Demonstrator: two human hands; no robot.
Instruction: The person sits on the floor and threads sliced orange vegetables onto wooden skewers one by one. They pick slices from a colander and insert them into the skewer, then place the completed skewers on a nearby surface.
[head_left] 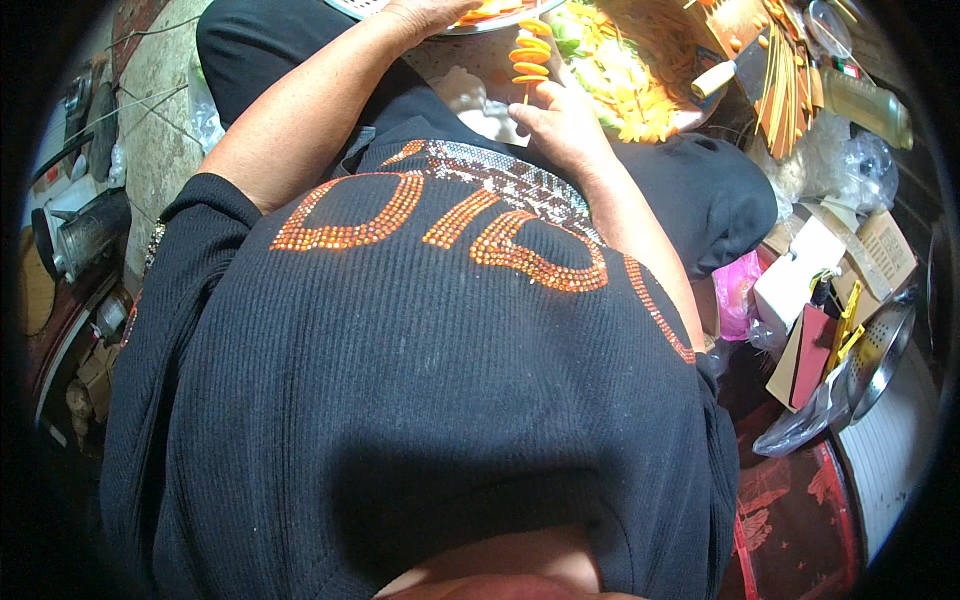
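Observation:
My right hand (568,124) is closed round the lower end of a thin skewer, which stands nearly upright at the top centre. Several round orange slices (530,56), which look like carrot, are threaded on it with small gaps between them. Up at the top edge, my left hand (432,14) reaches over the rim of a metal tray (484,27) that holds more orange slices. The frame's edge cuts off its fingertips, so what they hold is hidden. Right of the skewer lies a heap of cut orange and green vegetable pieces (630,85).
At upper right are a wooden-handled tool (714,79), a fan of flat wooden strips (778,95) and a glass jar (866,106). Lower right holds a white box (797,268), a dark red book (812,345) and a metal colander (882,352). A dark metal pot (90,235) stands far left.

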